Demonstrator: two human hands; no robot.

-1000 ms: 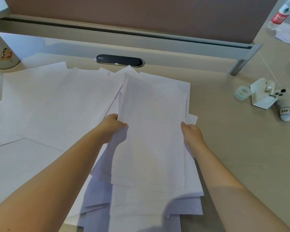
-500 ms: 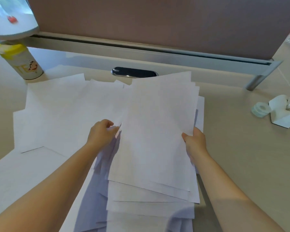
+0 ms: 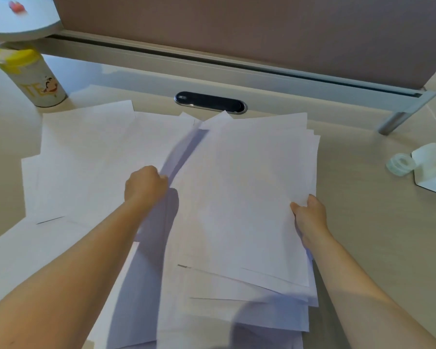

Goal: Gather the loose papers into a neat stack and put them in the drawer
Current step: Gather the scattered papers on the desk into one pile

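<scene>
A: Where are the papers point(image 3: 247, 197) lying?

B: They are covering the middle and left of the table point(image 3: 378, 248). A rough pile is forming at centre, reaching toward the near edge; its sheets are fanning out at different angles, so it is not yet square. More sheets point(image 3: 86, 157) are lying spread toward the left edge.

A: What are the hands doing?

B: The right hand point(image 3: 310, 217) is pinching the pile's right edge, thumb on top, probably to steady it. The left hand point(image 3: 145, 185) is curling closed on the pile's left edge, apparently gripping paper; its fingertips are hidden. Holding both sides is letting the person pull the sheets into line.

A: Anything nearby?

B: A bottle point(image 3: 28, 76) is standing at the far left corner, tape point(image 3: 400, 165) near the right edge, both clear of the papers. No drawer is showing.
</scene>
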